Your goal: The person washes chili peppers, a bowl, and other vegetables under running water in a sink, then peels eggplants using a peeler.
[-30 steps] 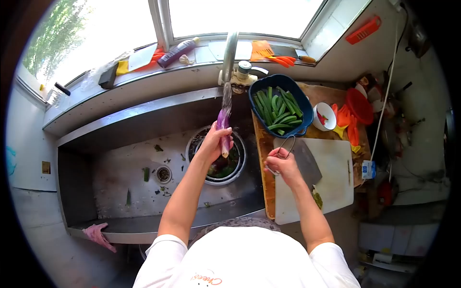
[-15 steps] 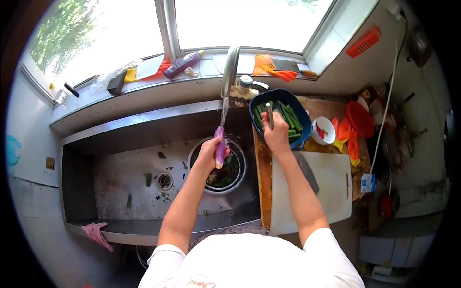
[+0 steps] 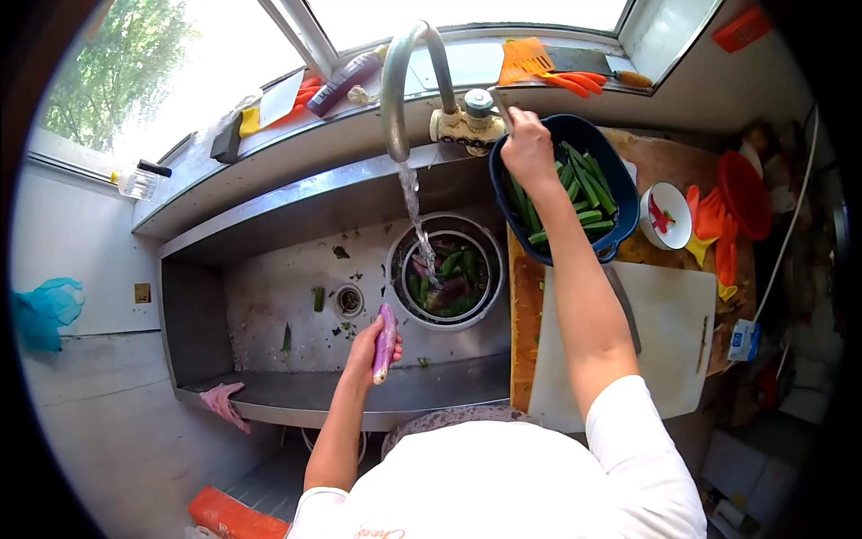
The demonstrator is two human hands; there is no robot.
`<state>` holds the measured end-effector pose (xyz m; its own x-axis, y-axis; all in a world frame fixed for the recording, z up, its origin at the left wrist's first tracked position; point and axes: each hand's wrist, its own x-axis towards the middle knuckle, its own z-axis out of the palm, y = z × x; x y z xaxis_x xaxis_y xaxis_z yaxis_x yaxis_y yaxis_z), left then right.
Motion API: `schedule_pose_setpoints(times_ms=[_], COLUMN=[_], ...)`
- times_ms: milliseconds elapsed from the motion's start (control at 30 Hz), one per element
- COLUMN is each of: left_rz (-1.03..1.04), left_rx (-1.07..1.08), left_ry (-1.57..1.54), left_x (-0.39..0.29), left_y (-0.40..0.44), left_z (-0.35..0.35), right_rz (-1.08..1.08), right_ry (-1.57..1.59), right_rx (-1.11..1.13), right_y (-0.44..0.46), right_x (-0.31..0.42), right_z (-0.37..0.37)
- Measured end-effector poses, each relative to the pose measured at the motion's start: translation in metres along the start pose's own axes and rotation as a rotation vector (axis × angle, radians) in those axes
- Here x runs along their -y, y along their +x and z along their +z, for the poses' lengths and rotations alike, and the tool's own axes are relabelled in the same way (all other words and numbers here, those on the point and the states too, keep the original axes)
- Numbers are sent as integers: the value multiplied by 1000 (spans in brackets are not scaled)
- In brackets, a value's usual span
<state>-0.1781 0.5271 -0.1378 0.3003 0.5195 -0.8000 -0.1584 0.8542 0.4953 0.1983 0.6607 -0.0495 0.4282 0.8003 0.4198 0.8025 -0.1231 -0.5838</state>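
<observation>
A purple eggplant (image 3: 385, 343) with a pale lower end is in my left hand (image 3: 366, 349), its fingers wrapped round it, over the front part of the metal sink (image 3: 269, 256). My right hand (image 3: 530, 153) is closed on a slim grey metal tool (image 3: 503, 112), whose kind I cannot make out. It is beside the faucet valve (image 3: 467, 126), above the left side of a dark blue basin (image 3: 628, 202) with cut green vegetable pieces (image 3: 588, 184). Water (image 3: 413, 202) runs from the faucet (image 3: 395, 99) into a round bowl (image 3: 400, 310) holding green and purple vegetables.
A white cutting board (image 3: 669, 305) lies on the wooden counter (image 3: 523, 305), with a dark blade (image 3: 624, 310) partly behind my forearm. Beyond the basin are a white bowl (image 3: 675, 235), orange gloves (image 3: 714, 220) and a red lid (image 3: 745, 193). Scraps surround the drain (image 3: 348, 301).
My left hand has drawn the eggplant away from the running water, toward the sink's front. My right hand has moved from over the basin toward the faucet valve. The view has shifted.
</observation>
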Motion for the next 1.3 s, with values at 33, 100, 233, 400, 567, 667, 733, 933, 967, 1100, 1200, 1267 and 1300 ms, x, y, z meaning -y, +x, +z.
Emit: schedule_pose_setpoints(times_ms=[33,100,233,400,567,667,733,933,967,1100,1200,1267,1300], left_rz=[-36,-20,-57,-62,57,24,43,119,140,196,244,359,418], left_rx=[46,147,327,435,301,434,451,442,395,320,339,304,278], left_ry=[-74,-157,-449,-485,-460,-488,-471,-451,-452,-383,-332,-196,-131], left_x=[4,7,-23,-42,-42,-47,-49,-52,-55,-57,-61,-60,-61], left_y=[3,10,-11,-31,-45,-62,-71,-69,-72,-81,-101,-111,-113], left_z=[-1,8,42,34,2,-22,-32,-60,-59,-66,-81,-78,-78], right_rz=[-15,-152,594,880,782,766,735,607,587,433,416,422,478], right_ry=[-24,119,1261,1491,1443,1410,1354,1276,1254,1206,1180,1157,1205], right_rx=[30,60,397,461,303,316,291,246,241,125,74,65,94], right_y=[-7,-23,-87,-191,-233,-251,-259,-276,-277,-274,-266,-263,-260], right_x=[8,15,80,150,215,240,260,290,293,300,296,298,299], right_z=[-1,-4,-55,-17,9,20,20,31,32,39,46,49,48])
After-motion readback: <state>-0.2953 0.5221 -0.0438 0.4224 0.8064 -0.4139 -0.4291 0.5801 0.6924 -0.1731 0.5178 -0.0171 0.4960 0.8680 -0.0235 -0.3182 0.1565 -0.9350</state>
